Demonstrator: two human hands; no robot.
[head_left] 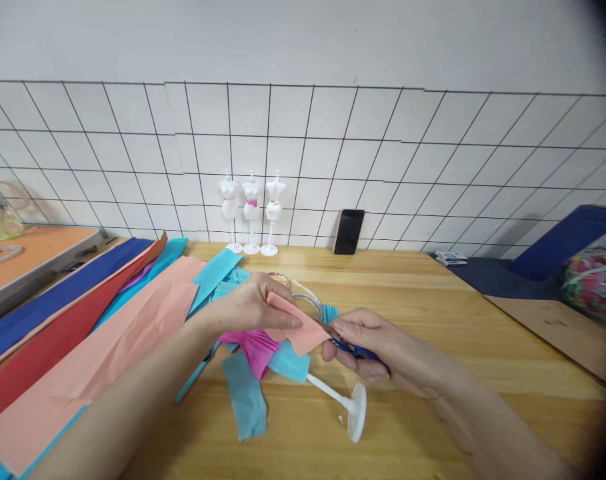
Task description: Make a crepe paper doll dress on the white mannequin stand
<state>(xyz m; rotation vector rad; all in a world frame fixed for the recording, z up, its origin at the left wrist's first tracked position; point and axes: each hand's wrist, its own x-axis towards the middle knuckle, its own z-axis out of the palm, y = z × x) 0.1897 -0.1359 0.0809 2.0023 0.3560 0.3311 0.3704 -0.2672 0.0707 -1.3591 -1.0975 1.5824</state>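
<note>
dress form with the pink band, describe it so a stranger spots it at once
At the back edge of the wooden table, against the wire grid, three white dress forms stand left of a black phone. The middle dress form alone wears a pink band.

- The left hand is bare, its forearm uncovered to the picture's edge.
- The right hand is bare, its forearm likewise unsleeved.

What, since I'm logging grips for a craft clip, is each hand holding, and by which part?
The left hand pinches a salmon paper piece by its upper-left end; the right hand holds blue-handled scissors by the handles.
</note>
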